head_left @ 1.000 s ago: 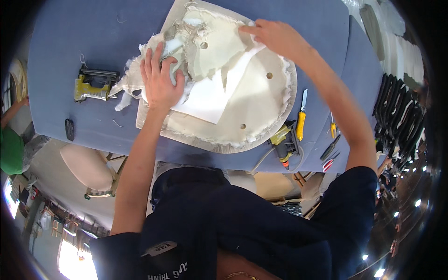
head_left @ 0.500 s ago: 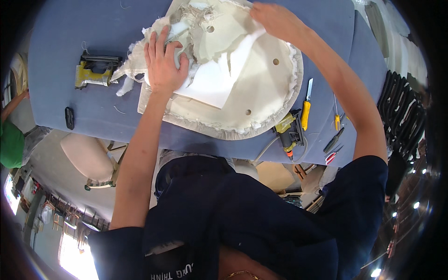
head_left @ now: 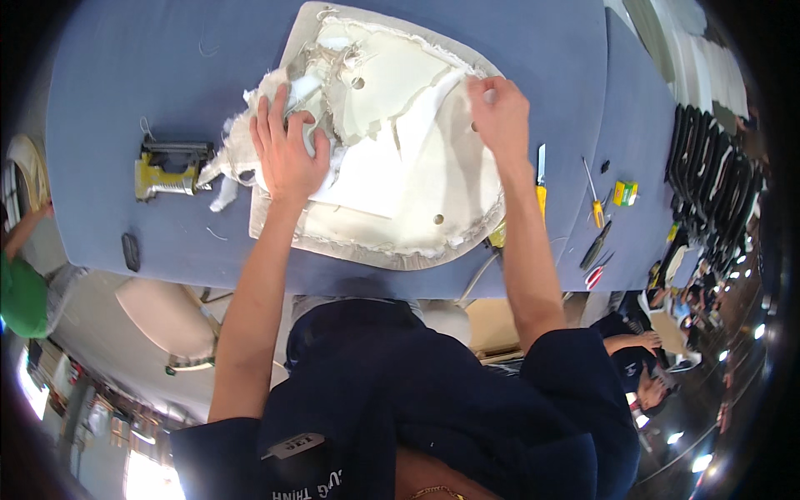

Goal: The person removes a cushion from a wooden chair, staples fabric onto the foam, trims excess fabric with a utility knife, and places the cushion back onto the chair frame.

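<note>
An upholstered chair panel (head_left: 454, 187), beige with rounded corners and a frayed fabric rim, lies face down on the blue-grey table. Its thin backing is torn open, baring a white sheet (head_left: 375, 179) and, at the left, ragged fabric with loose threads (head_left: 237, 158). My left hand (head_left: 289, 154) rests on that ragged side with its fingers spread. Over the panel's right edge, my right hand (head_left: 500, 112) is closed, fingers curled and slightly blurred; what they hold is hidden. A yellow-handled knife (head_left: 541, 179) lies to the right, partly behind my right forearm.
A yellow-and-black staple gun (head_left: 171, 171) and a small black object (head_left: 131, 252) lie at the left. On the right are a screwdriver (head_left: 596, 204), a dark-handled tool (head_left: 595, 247), red-handled cutters (head_left: 596, 273) and a small yellow-green box (head_left: 625, 193). Another person in green (head_left: 23, 292) stands far left.
My right hand has moved from the panel's far edge down toward its right side, closer to me. My left hand stays on the torn side. The view has shifted slightly.
</note>
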Action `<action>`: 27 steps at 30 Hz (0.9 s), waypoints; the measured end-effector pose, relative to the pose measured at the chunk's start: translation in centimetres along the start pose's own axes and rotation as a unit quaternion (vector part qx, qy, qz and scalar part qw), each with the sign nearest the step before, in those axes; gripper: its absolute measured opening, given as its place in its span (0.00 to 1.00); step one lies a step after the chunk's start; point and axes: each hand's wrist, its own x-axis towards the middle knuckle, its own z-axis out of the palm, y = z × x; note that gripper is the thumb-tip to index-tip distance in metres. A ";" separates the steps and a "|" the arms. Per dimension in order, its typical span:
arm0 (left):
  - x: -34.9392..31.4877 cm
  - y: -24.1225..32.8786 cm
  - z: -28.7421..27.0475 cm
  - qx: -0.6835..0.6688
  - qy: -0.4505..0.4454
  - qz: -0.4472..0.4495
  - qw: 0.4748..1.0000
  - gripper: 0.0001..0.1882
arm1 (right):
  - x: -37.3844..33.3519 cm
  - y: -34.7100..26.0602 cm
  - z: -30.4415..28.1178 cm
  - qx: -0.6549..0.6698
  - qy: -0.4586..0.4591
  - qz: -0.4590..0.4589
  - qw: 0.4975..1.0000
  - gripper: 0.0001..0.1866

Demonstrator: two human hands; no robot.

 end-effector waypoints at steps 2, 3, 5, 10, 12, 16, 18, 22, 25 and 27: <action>0.1 -0.2 0.1 -0.005 0.008 0.012 1.000 0.11 | -0.9 -1.6 1.1 0.004 0.034 0.065 0.997 0.22; 0.1 -0.3 0.1 -0.003 0.005 0.020 1.000 0.11 | -1.0 -2.6 1.3 0.016 0.038 0.112 0.993 0.23; 0.2 -0.3 0.1 -0.003 0.008 0.021 1.000 0.11 | -1.3 -4.2 1.7 0.026 0.055 0.174 0.983 0.24; 0.3 0.1 -0.2 -0.007 0.006 0.024 1.000 0.09 | -1.2 -6.0 2.2 0.050 0.113 0.260 0.958 0.21; 0.4 0.4 -0.3 -0.017 -0.005 0.024 1.000 0.09 | -0.6 -4.9 3.8 0.051 0.179 0.265 0.946 0.22; 0.1 0.5 -0.3 -0.025 -0.014 0.021 0.999 0.09 | 0.9 -5.0 4.8 0.024 0.212 0.304 0.928 0.19; 0.1 0.4 -0.7 -0.018 -0.015 0.023 0.999 0.10 | 1.2 -5.2 5.5 0.043 0.208 0.313 0.926 0.16; -0.4 0.5 -0.4 -0.021 -0.006 0.044 0.999 0.12 | 0.2 -4.3 4.3 0.011 0.090 0.264 0.960 0.14; -0.4 0.7 -0.5 -0.054 0.021 0.029 0.998 0.21 | -3.6 -6.7 4.8 0.067 0.063 0.171 0.981 0.20; -0.4 0.2 -0.7 -0.083 0.035 0.004 0.996 0.25 | -7.6 -8.8 5.5 0.039 0.067 0.106 0.991 0.24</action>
